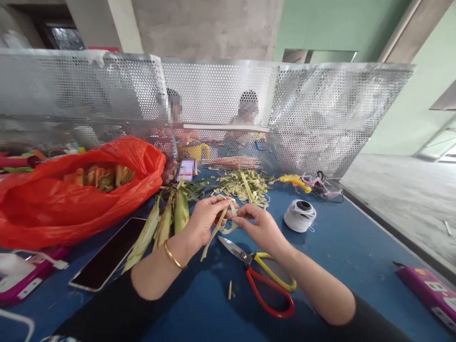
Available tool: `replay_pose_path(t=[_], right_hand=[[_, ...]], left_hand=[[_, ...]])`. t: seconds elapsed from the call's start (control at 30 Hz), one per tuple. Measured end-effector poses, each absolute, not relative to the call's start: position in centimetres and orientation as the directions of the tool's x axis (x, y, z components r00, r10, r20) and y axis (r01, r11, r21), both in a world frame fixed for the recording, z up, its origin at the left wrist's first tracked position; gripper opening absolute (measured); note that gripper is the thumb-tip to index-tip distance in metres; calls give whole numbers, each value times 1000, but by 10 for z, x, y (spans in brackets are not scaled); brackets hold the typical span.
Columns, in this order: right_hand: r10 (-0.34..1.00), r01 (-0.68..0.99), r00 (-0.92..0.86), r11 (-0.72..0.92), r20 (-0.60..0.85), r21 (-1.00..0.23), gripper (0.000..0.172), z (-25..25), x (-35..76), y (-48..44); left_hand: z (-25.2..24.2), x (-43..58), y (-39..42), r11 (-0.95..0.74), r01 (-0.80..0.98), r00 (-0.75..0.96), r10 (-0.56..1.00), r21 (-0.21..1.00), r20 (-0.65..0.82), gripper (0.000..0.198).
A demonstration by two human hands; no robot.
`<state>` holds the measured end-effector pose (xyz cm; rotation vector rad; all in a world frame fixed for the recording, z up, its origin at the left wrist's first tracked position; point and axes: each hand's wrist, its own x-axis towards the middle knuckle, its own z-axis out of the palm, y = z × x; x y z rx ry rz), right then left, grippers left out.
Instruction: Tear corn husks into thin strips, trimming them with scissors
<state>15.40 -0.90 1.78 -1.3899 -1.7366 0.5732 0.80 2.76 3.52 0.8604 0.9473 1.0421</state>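
Near the middle of the blue table, my left hand (208,216) pinches a pale green strip of corn husk (214,236), whose tail hangs down past the fingers. My right hand (258,223) has its thumb and fingertips closed on the same looped husk, close to the left fingertips. Just below both hands lie scissors (248,259), with one red and one yellow handle and blades pointing up and left. Whole corn husks (181,209) rest left of my left hand. A pile of husk scraps (245,185) lies beyond the hands. Right of my right hand stands a spool of white thread (299,216).
A red plastic bag (142,154) holding husks fills the left side, with a phone (109,254) before it. Yellow glue gun (295,182) and clear glasses (326,190) lie far right. Purple devices (429,289) sit at both sides. A perforated metal screen (221,95) closes the back; people sit behind it.
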Motion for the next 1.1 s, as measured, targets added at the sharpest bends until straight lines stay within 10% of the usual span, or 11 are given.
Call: replay_pose_path(t=[0.37,0.6,0.8,1.1], right_hand=[[972,160,-201,155,122,-975,24,14,150,-9],[962,458,-247,222,117,-861,28,29,166,-11],[833,654,69,378,549,-655,28,46,183,-9],[988,51,-154,1,-7,-999,30,29,157,-11]], left_hand=[[35,4,30,433,-292,340,880,853,-331,17],[38,6,27,463,-359,385,865,810,-323,6],[38,11,13,276,-160,427,885,948,-186,10],[24,19,3,168,73,554,813,983,-180,16]])
